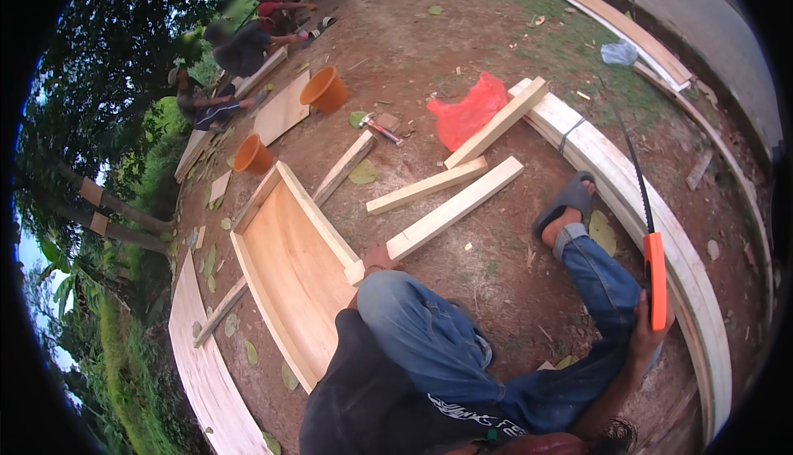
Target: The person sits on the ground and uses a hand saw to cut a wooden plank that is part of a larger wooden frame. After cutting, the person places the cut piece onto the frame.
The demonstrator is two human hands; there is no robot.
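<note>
Blazing orange on the saw handle at right, dark grey along the blade. Straight to faded blue on the jeans, paler at the knee, then black on the shirt with white print, lower centre. Up top, vivid red on the plastic bag, orange again on both buckets, upper left. Creamy yellow on the loose beams, reddish brown on the soil.

The ground is brown dirt — two buckets stand on it; there also lie a hammer, a red bag, battens, strapped planks — and scattered leaves.
</note>
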